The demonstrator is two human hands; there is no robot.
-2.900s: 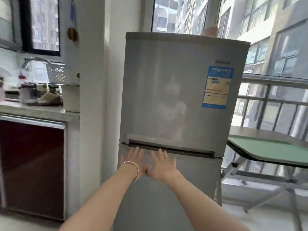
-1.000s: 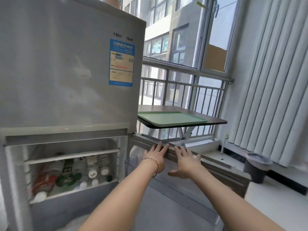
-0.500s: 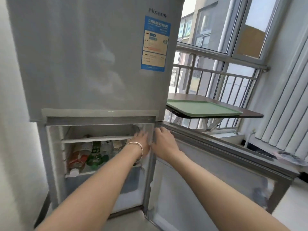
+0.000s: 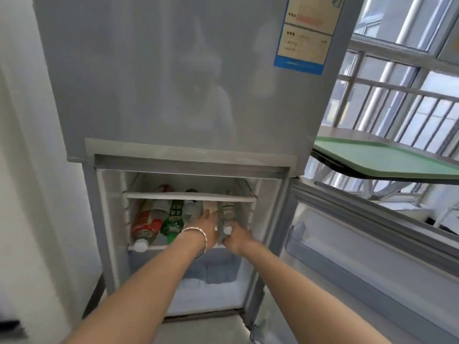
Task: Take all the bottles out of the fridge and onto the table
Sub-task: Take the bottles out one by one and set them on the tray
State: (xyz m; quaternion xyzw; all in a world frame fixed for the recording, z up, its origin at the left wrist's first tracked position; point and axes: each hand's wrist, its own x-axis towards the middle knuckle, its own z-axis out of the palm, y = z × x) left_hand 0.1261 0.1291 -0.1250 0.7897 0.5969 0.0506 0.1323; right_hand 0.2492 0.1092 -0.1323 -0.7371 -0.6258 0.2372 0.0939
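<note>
Reaching inside grey fridge: left hand and right hand flank white-capped clear plastic bottle; grips blurred, cannot tell.

Daylight comes in from the window on the right, bright and slightly washed out. It lays a soft sheen and a faint reflection, possibly the person's, on the grey upper fridge door. The open lower compartment is dimmer, in shade. Motion blur smears the bottles, the left hand, the right hand and the energy label. Straight edges bow near the frame borders.
</note>
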